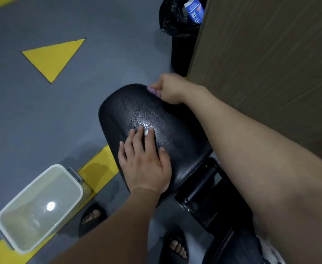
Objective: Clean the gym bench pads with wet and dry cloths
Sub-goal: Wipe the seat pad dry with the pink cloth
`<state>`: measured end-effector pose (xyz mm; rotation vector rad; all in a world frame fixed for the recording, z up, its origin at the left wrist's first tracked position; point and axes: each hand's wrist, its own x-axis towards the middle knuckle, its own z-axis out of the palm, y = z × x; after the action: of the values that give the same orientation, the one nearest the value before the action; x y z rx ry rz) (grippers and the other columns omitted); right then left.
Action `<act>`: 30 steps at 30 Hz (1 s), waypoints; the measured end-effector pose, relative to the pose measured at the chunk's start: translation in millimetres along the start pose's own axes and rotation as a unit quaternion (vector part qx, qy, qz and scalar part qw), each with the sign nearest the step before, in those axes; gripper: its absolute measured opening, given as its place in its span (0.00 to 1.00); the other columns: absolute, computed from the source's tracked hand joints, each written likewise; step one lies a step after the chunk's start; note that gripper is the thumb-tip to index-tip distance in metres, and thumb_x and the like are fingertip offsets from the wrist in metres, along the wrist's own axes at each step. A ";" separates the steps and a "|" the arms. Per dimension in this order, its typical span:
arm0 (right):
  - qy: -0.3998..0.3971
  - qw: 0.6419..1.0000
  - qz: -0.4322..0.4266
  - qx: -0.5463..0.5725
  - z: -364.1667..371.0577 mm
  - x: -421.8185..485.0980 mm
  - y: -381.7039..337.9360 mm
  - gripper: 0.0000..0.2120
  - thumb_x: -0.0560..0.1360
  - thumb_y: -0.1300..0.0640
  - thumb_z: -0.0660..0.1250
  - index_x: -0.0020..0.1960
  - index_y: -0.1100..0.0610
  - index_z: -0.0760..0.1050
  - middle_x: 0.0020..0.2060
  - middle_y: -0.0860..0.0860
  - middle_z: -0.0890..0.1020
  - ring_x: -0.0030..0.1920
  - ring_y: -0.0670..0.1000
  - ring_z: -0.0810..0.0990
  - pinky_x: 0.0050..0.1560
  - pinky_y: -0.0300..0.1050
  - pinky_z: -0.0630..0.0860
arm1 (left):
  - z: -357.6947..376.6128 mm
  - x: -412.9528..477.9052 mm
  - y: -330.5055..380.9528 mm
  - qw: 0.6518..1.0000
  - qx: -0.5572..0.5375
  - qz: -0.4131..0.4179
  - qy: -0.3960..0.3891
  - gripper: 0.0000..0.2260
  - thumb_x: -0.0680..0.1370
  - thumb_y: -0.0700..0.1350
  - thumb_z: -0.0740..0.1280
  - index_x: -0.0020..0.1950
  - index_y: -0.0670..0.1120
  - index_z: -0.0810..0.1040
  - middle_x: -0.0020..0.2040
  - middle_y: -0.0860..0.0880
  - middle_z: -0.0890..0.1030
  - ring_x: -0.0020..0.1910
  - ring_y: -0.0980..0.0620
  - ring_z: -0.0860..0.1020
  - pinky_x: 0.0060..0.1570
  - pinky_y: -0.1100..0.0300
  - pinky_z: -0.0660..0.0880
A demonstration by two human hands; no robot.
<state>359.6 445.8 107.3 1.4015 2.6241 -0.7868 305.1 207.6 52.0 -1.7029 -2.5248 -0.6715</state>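
A black, cracked bench pad [162, 119] fills the middle of the head view, its surface glistening wet. My left hand [144, 159] lies flat on the pad's near left part, fingers straight and spread. At the pad's far right edge my right hand [168, 88] grips a small purple cloth [153, 91], which is mostly hidden under the fingers; only a bit of it shows against the pad's rim.
A white tub of water [40, 206] stands on the floor at the lower left, on a yellow floor line. A black bin with a bag [181, 31] stands beyond the pad beside a wood-look wall [270, 63]. The bench's black frame [204, 197] and my sandalled feet lie below.
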 end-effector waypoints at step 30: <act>0.010 0.999 -0.026 0.036 2.7 30.9 -26.5 0.13 0.83 0.55 0.64 0.63 0.54 0.83 0.50 0.44 0.85 0.51 0.40 0.73 0.46 0.28 0.65 | -0.6 2.3 -1.5 1.000 -0.009 0.001 0.011 0.24 0.78 0.53 0.59 0.73 0.47 0.75 0.74 0.45 0.72 0.76 0.43 0.65 0.76 0.39 0.58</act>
<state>320.1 455.9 106.9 1.3687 2.6840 -0.8853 302.7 209.0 52.7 -1.6933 -2.5101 -0.7125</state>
